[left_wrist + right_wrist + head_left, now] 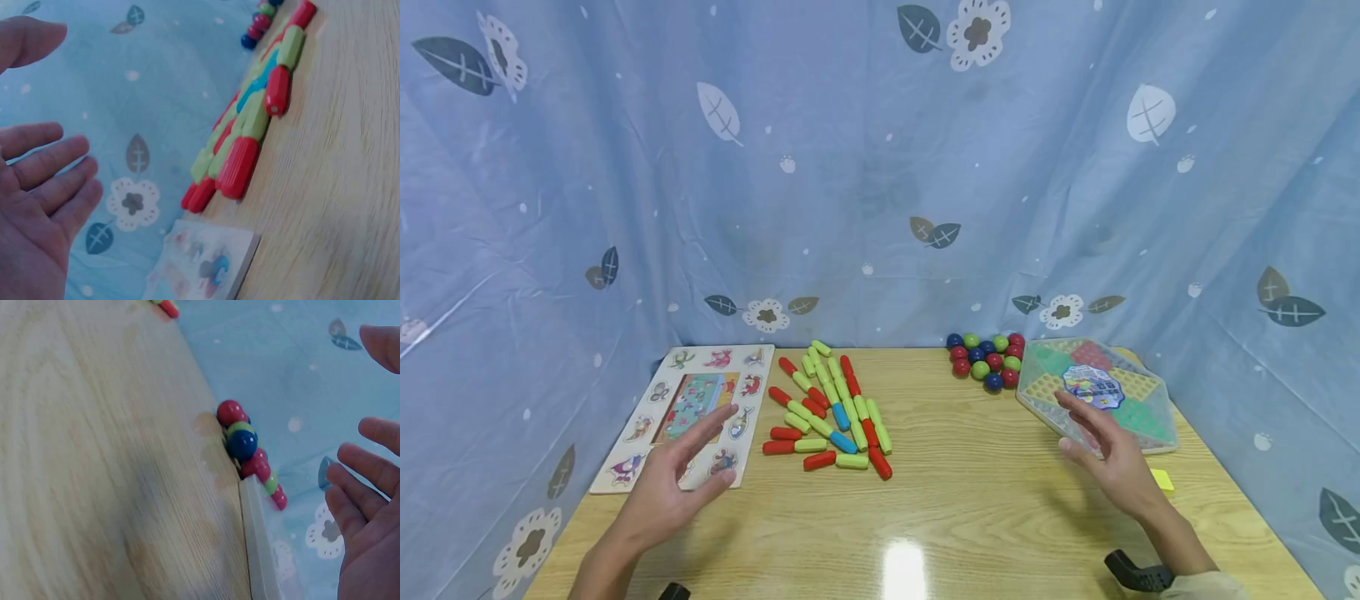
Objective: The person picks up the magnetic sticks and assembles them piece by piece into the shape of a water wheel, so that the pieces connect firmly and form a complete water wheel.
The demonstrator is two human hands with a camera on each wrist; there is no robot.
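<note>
My left hand (673,479) hovers over the lower part of a wooden picture puzzle board (613,454) on the left, thumb apart from the fingers and nothing held. In the left wrist view its palm and extended fingers (75,153) show. My right hand (1108,462) is raised near a clear-lidded hexagonal box (1150,433) with coloured panels, its fingers loosely straight and holding nothing. Between the hands lie several red, green and blue sticks (835,400), spread in joined rows. Red, green and blue balls (981,357) sit clustered beside the box, at the table's back.
A pale wood table (955,500) carries everything. Behind and at both sides hangs a blue curtain (865,167) with leaf and flower prints. A small yellow piece (1162,480) lies by the right wrist. Dark wrist straps (1138,573) show at the bottom.
</note>
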